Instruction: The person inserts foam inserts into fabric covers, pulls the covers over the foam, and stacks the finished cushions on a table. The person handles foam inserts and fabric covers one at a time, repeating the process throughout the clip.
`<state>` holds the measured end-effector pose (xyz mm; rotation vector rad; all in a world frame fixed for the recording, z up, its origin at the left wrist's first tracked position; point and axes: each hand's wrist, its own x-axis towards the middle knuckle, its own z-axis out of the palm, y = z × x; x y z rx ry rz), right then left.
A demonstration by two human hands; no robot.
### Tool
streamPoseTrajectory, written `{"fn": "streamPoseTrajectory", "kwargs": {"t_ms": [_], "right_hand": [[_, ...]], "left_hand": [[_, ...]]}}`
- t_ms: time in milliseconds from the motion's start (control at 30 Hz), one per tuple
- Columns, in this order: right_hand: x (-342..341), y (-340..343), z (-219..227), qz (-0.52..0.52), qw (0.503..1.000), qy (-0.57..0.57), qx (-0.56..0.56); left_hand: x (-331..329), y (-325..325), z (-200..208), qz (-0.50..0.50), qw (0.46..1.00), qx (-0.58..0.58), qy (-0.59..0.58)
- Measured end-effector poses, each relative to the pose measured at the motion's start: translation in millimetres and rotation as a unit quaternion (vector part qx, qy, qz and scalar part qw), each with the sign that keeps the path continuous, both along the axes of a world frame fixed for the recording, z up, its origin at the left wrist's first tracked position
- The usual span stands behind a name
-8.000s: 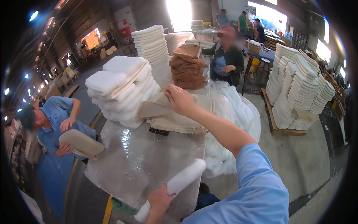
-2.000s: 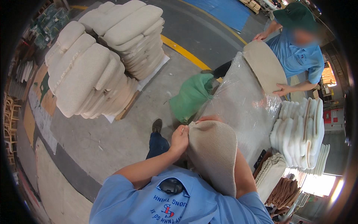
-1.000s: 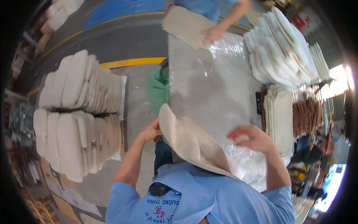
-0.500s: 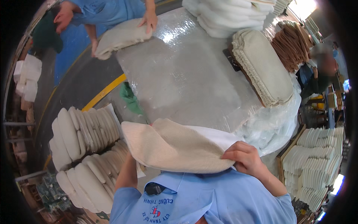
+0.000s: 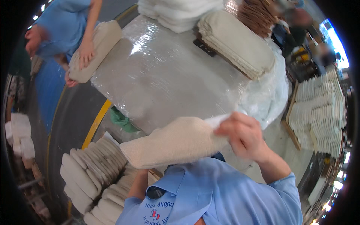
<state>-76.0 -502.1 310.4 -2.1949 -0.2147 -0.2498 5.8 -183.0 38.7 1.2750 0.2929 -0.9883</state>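
Observation:
A beige fabric cushion cover (image 5: 174,144) with a white layer (image 5: 218,120) along its far right edge is held up in front of my chest. My right hand (image 5: 243,135) is at its right end, fingers closed in a pinch on the edge and slightly smeared by motion. My left forearm (image 5: 138,184) goes up behind the cover's left part, so the left hand and its fingers are hidden. Beyond the cover lies a table wrapped in clear plastic film (image 5: 168,75).
Across the table's far left corner, a person in blue (image 5: 63,26) handles a beige cushion (image 5: 99,47). Stacked beige covers (image 5: 238,43), white padding (image 5: 180,13) and brown pieces (image 5: 257,15) stand at the back. Cushion stacks (image 5: 93,168) are at my left; a pallet of pale pieces (image 5: 318,108) is at right.
My right hand has risen, and the cover's right end looks narrower and more folded. The view has shifted. The other person's cushion is turned more upright in the picture.

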Motion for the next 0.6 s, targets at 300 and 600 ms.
{"fn": "streamPoseTrajectory", "kwargs": {"t_ms": [300,600], "right_hand": [[-47.4,13.0,-7.8,-0.056,0.997,-0.048,-0.022],[-108.1,16.6,-19.0,-0.074,0.993,-0.088,0.009]], "left_hand": [[7.3,-41.2,5.0,-0.048,0.998,-0.037,0.036],[-8.5,21.5,-20.9,-0.088,0.994,0.041,0.040]]}}
